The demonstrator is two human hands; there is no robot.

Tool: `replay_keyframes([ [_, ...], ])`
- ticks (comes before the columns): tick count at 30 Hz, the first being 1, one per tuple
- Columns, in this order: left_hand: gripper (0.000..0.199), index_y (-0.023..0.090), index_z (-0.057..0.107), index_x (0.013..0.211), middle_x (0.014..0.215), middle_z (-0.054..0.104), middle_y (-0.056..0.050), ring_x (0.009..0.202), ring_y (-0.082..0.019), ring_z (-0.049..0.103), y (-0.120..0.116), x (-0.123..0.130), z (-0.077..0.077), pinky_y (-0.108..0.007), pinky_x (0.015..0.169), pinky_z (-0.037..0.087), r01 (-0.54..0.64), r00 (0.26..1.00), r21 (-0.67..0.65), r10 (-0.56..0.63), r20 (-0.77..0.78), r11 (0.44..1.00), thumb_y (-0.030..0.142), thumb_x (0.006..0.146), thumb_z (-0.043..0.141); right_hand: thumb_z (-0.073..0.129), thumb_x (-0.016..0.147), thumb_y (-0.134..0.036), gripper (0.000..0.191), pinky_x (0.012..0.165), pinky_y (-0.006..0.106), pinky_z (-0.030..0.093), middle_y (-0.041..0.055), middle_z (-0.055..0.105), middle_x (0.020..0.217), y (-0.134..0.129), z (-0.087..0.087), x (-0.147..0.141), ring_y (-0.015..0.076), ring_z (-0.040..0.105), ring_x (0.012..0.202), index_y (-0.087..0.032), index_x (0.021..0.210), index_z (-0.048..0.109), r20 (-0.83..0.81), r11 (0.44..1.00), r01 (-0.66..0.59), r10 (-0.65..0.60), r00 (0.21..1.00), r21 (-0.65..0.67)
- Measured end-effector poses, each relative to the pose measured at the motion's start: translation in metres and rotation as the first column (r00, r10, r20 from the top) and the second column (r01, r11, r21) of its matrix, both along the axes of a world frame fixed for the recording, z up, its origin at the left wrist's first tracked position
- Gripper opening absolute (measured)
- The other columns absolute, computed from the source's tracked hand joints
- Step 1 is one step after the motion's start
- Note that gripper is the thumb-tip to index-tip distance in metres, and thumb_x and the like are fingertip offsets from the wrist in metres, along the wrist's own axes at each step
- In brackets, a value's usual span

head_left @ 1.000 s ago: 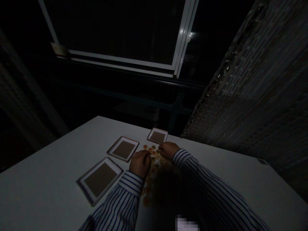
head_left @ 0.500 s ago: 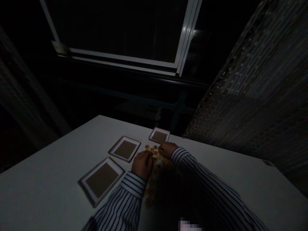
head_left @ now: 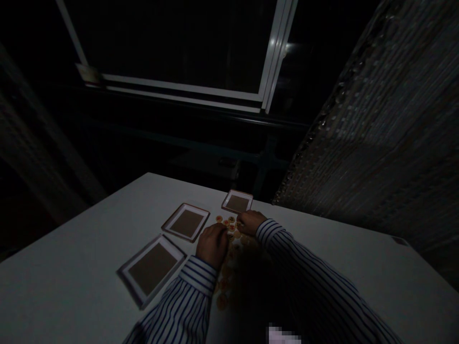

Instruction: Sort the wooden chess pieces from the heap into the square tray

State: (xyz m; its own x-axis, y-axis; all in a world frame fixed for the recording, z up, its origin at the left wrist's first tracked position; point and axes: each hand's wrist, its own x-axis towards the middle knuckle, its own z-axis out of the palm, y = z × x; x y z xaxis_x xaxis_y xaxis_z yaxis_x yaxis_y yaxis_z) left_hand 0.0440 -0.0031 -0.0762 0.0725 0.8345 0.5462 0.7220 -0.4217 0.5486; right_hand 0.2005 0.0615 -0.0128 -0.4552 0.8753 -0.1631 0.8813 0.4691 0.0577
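Note:
Several round wooden xiangqi pieces [head_left: 222, 301] with red or dark markings lie loose on the white table, between and beyond my hands. My left hand [head_left: 212, 244] rests at their left side, fingers curled downward and closed; its fingertips are mostly hidden, and what they hold does not show. At the far right of the pieces, my right hand [head_left: 251, 222] is bent over with fingers closed at a dark-marked xiangqi piece [head_left: 239, 223]. Deep shadow under my right arm hides part of the group.
Three shallow frame-like trays with brown bases stand on the white table [head_left: 89, 239]: a near-left tray [head_left: 124, 277], a middle tray [head_left: 172, 231] and a far tray [head_left: 239, 193] close to my right hand. A ribbed curtain [head_left: 376, 134] hangs at the right, and a window frame [head_left: 179, 86] is behind.
My right hand has shifted very slightly, and the dark-marked piece at its fingertips shows more clearly. My left hand stays in place. The view has tilted a little.

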Motion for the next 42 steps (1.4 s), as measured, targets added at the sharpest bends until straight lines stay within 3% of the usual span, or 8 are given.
replay_keyframes([
  [6,0.022,0.017,0.059,0.092,0.094,0.063,-0.007,0.089,-0.020,0.057,-0.001,0.000,0.003,-0.036,0.081,0.044,-0.008,0.998,-0.016,0.009,0.059,1.000,0.022,0.077,0.045,0.039,0.079,-0.036,0.030,0.071,0.030,0.039,0.0104,0.063,0.092,-0.016,0.010,0.004,0.0220,0.056,0.087,-0.018,0.093,0.059,-0.069,0.995,-0.036,0.043,0.997,0.092],
  [12,0.026,0.016,0.060,0.095,0.096,0.064,-0.009,0.091,-0.020,0.058,-0.009,0.004,0.015,-0.035,0.082,0.045,0.008,0.962,-0.123,0.026,0.273,0.992,0.029,0.076,0.047,0.041,0.080,-0.032,0.028,0.079,0.027,0.036,0.0078,0.060,0.099,-0.038,0.026,0.011,0.0181,0.052,0.094,-0.018,0.099,0.055,-0.151,0.980,-0.092,0.119,0.981,0.176],
  [18,0.028,0.017,0.063,0.091,0.096,0.066,-0.007,0.091,-0.019,0.059,-0.020,0.014,0.028,-0.034,0.085,0.044,0.189,0.802,-0.234,-0.012,0.597,0.954,0.035,0.071,0.055,0.046,0.078,-0.031,0.027,0.078,0.028,0.037,0.0079,0.061,0.092,-0.061,0.037,0.020,0.0174,0.052,0.089,-0.016,0.098,0.056,-0.237,0.945,-0.178,0.246,0.940,0.276],
  [23,0.028,0.015,0.065,0.088,0.094,0.067,-0.007,0.092,-0.020,0.059,-0.030,0.026,0.040,-0.033,0.087,0.044,0.316,0.688,-0.273,-0.021,0.726,0.909,0.034,0.068,0.059,0.044,0.080,-0.032,0.026,0.076,0.028,0.038,0.0079,0.061,0.089,-0.079,0.045,0.025,0.0171,0.053,0.087,-0.016,0.097,0.057,-0.253,0.925,-0.212,0.297,0.921,0.314],
  [30,0.026,0.015,0.065,0.082,0.081,0.069,-0.005,0.079,-0.018,0.063,-0.045,0.042,0.047,-0.029,0.074,0.050,0.492,0.497,-0.330,0.051,0.866,0.805,0.030,0.061,0.065,0.046,0.080,-0.031,0.026,0.078,0.028,0.040,0.0066,0.063,0.089,-0.097,0.043,0.039,0.0165,0.054,0.087,-0.017,0.098,0.058,-0.307,0.922,-0.226,0.324,0.895,0.316],
  [37,0.029,0.014,0.064,0.088,0.085,0.068,-0.007,0.082,-0.018,0.062,-0.057,0.055,0.041,-0.029,0.077,0.047,0.549,0.527,-0.311,-0.032,0.850,0.776,0.032,0.066,0.063,0.046,0.080,-0.025,0.024,0.077,0.025,0.043,0.0069,0.064,0.090,-0.113,0.035,0.061,0.0141,0.056,0.083,-0.015,0.097,0.059,-0.527,0.952,-0.184,0.290,0.799,0.244],
  [42,0.029,0.013,0.064,0.086,0.086,0.068,-0.007,0.084,-0.019,0.061,-0.064,0.069,0.044,-0.030,0.078,0.047,0.511,0.607,-0.332,-0.059,0.793,0.793,0.033,0.066,0.062,0.050,0.077,-0.027,0.023,0.068,0.024,0.046,0.0063,0.065,0.083,-0.120,0.022,0.079,0.0127,0.059,0.073,-0.014,0.091,0.063,-0.737,0.988,-0.053,0.146,0.660,0.148],
])
